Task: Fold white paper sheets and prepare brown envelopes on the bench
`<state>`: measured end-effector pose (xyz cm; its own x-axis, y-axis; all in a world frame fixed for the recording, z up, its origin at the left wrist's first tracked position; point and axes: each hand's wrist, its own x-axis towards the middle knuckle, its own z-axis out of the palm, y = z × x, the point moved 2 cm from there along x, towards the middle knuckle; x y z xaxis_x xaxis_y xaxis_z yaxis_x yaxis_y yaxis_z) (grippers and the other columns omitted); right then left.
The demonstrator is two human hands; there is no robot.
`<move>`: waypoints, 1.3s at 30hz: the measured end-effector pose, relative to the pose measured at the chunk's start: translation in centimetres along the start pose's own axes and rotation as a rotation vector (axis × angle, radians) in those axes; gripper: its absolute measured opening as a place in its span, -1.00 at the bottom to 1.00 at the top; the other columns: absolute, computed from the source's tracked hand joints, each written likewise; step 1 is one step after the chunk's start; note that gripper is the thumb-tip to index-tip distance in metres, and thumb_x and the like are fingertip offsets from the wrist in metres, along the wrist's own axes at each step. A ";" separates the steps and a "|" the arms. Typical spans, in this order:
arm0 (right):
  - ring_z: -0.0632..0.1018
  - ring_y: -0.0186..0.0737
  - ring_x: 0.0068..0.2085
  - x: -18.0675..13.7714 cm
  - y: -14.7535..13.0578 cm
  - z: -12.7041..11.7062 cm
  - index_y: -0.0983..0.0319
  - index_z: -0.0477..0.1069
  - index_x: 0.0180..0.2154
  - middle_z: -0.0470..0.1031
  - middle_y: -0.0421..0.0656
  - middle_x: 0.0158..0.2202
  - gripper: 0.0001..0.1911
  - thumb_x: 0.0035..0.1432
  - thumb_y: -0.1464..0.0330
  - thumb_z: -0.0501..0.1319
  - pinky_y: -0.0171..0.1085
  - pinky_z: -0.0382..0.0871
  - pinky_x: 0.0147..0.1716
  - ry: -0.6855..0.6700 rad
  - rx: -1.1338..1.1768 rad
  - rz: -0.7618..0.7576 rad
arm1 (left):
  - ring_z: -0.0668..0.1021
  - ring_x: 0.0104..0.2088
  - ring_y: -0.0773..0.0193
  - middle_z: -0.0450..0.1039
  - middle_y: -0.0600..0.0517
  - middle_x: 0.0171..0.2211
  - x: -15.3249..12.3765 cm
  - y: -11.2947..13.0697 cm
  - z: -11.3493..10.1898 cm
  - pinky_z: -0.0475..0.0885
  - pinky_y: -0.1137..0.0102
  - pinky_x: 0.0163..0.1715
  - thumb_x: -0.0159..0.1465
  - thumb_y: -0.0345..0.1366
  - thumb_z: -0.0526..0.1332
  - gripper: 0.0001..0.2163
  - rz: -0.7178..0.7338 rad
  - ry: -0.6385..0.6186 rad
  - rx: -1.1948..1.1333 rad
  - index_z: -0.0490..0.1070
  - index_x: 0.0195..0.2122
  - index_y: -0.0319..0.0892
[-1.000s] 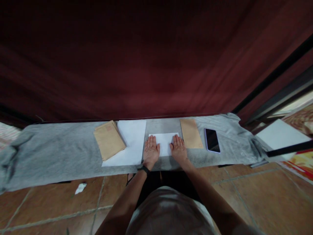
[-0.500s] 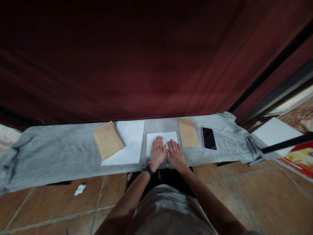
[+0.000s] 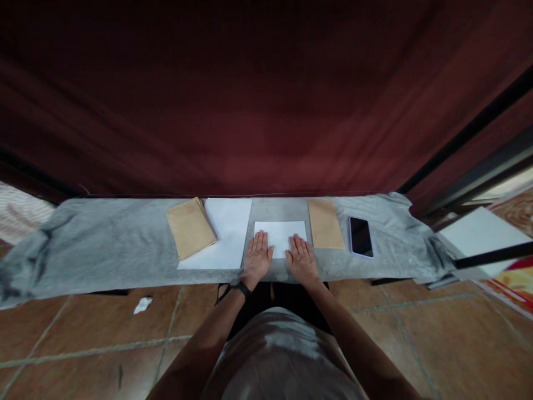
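A white sheet of paper, apparently folded to about half size, lies in front of me on the grey cloth. Flat on its left part rests my left hand, fingers stretched out, with a dark band on the wrist. My right hand lies flat on the right part, also open. Between the hands a strip of the paper shows. Just to the right is a single brown envelope. To the left, a stack of brown envelopes partly covers larger white paper.
A phone with a dark screen and a pale purple edge lies right of the single envelope. Dark red fabric rises behind the cloth. A white board stands at the far right. A crumpled white scrap lies on the tiled floor.
My hands have slid apart along the folded paper, the left one to the left and the right one slightly right. The view has shifted a little.
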<state>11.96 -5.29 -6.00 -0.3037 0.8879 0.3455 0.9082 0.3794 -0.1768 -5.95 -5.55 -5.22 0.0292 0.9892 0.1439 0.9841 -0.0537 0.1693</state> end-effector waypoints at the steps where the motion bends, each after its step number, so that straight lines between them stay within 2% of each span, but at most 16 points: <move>1: 0.28 0.06 0.36 0.0 0.0 0.0 0.39 0.15 0.37 0.18 0.13 0.38 -0.42 0.45 0.25 -0.01 0.04 0.10 0.33 0.003 0.001 0.000 | 0.06 0.45 0.09 -0.01 -0.20 0.44 -0.2 -0.3 0.0 0.07 0.11 0.41 0.48 -0.17 -0.13 -0.44 -0.009 0.008 0.001 0.03 0.42 -0.37; 7: 0.28 0.06 0.36 -0.1 0.0 0.0 0.38 0.16 0.37 0.20 0.14 0.37 -0.43 0.45 0.25 0.00 0.04 0.11 0.32 0.028 0.008 -0.004 | 0.12 0.43 0.04 0.06 -0.23 0.42 -1.6 -0.4 -0.7 0.10 0.07 0.40 0.47 -0.20 -0.10 -0.46 -0.059 0.042 0.004 0.09 0.39 -0.40; 10: 0.27 0.06 0.37 -0.2 0.1 0.1 0.38 0.16 0.37 0.19 0.14 0.38 -0.43 0.45 0.25 -0.01 0.04 0.11 0.32 0.035 0.006 -0.008 | 0.07 0.44 0.09 0.03 -0.18 0.43 -2.9 1.2 -1.1 0.05 0.09 0.42 0.48 -0.20 -0.10 -0.47 0.040 0.073 -0.016 0.05 0.41 -0.33; 13: 0.25 0.06 0.38 -0.1 0.1 0.1 0.39 0.14 0.37 0.18 0.15 0.38 -0.43 0.45 0.26 -0.02 0.06 0.09 0.32 0.032 0.014 -0.004 | 0.07 0.44 0.13 0.04 -0.15 0.43 -4.2 2.9 -1.0 0.06 0.10 0.42 0.47 -0.18 -0.07 -0.46 0.178 0.043 -0.041 0.03 0.43 -0.28; 18: 0.24 0.03 0.38 -0.2 -1.0 -0.6 0.40 0.17 0.36 0.18 0.12 0.39 -0.44 0.46 0.29 -0.08 0.05 0.07 0.34 0.002 0.041 -0.003 | 0.08 0.44 0.09 0.07 -0.21 0.41 -4.7 3.6 -0.8 0.08 0.05 0.41 0.46 -0.20 -0.07 -0.45 0.182 0.016 -0.030 0.04 0.42 -0.32; 23: 0.24 -0.08 0.39 -1.6 -2.7 -0.8 0.32 0.19 0.36 0.21 0.02 0.39 -0.46 0.49 0.25 -0.13 -0.01 0.06 0.36 -0.085 0.091 -0.137 | 0.06 0.45 0.13 0.07 -0.19 0.42 -4.6 3.3 -0.9 0.06 0.10 0.42 0.43 -0.33 -0.12 -0.48 0.199 0.005 -0.026 0.06 0.41 -0.35; 26: 0.24 -0.06 0.39 -2.4 -1.8 -1.0 0.31 0.15 0.38 0.20 0.04 0.39 -0.44 0.48 0.21 -0.09 0.01 0.07 0.36 -0.071 0.070 -0.104 | 0.05 0.45 0.13 0.06 -0.18 0.42 -4.8 3.0 -0.9 0.07 0.09 0.41 0.44 -0.31 -0.10 -0.47 0.199 0.011 -0.034 0.03 0.42 -0.33; 30: 0.25 -0.02 0.38 -3.5 0.7 -1.7 0.35 0.11 0.39 0.19 0.06 0.39 -0.41 0.47 0.20 -0.05 -0.01 0.08 0.35 -0.038 0.018 -0.077 | 0.06 0.44 0.13 0.06 -0.19 0.42 -5.1 2.3 -1.1 0.08 0.09 0.41 0.45 -0.26 -0.08 -0.46 0.164 0.019 -0.039 0.00 0.43 -0.31; 35: 0.28 0.01 0.36 -4.5 2.5 -2.2 0.38 0.10 0.39 0.18 0.08 0.39 -0.40 0.48 0.20 -0.06 -0.01 0.08 0.34 -0.025 -0.010 -0.064 | 0.07 0.44 0.11 0.08 -0.21 0.41 -5.6 1.4 -1.4 0.05 0.10 0.42 0.46 -0.24 -0.09 -0.47 0.090 0.019 -0.034 0.05 0.41 -0.35; 39: 0.28 0.04 0.36 -4.7 2.5 -2.1 0.40 0.08 0.39 0.17 0.10 0.39 -0.38 0.47 0.19 -0.06 0.02 0.09 0.33 -0.026 -0.012 -0.068 | 0.08 0.44 0.09 0.09 -0.24 0.41 -4.4 2.7 -1.2 0.01 0.07 0.42 0.47 -0.24 -0.13 -0.47 0.077 0.039 -0.026 0.07 0.40 -0.39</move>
<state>16.31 -9.09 -6.11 -0.3718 0.8670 0.3318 0.8887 0.4357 -0.1425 -3.62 -10.23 -4.24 0.0971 0.9760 0.1950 0.9744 -0.1332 0.1812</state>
